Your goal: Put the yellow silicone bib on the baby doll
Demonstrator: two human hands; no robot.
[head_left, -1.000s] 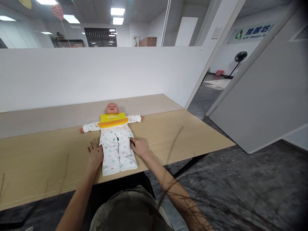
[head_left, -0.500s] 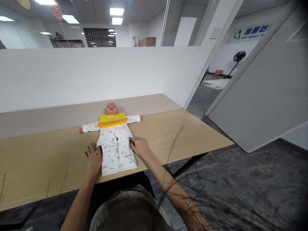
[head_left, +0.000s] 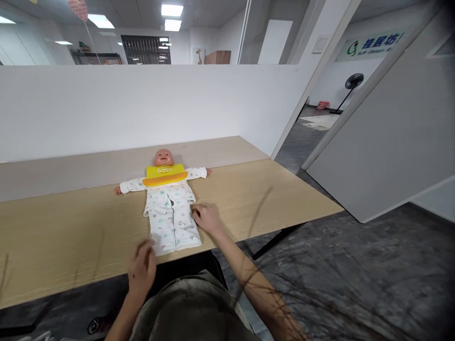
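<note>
A baby doll (head_left: 164,157) lies face up on the wooden table, arms spread to the sides. It wears a white patterned top and matching trousers (head_left: 175,227), plus a yellow bib (head_left: 165,174) with an orange pocket across its chest. Beside the lower end of the trousers, at the table's front edge, is my left hand (head_left: 142,266), blurred, fingers partly curled. My right hand (head_left: 206,218) rests on the table by the doll's right-side hip in view, fingers bent against the trouser edge; whether they grip any cloth is hidden.
The table (head_left: 256,189) meets a white partition (head_left: 142,104) behind a lighter ledge. A grey door panel (head_left: 384,132) stands to the right, with a black fan (head_left: 354,81) beyond the doorway.
My left hand has moved down from beside the trousers' upper leg to their lower end and the table's edge. My right hand stays almost where it was. The view has shifted slightly.
</note>
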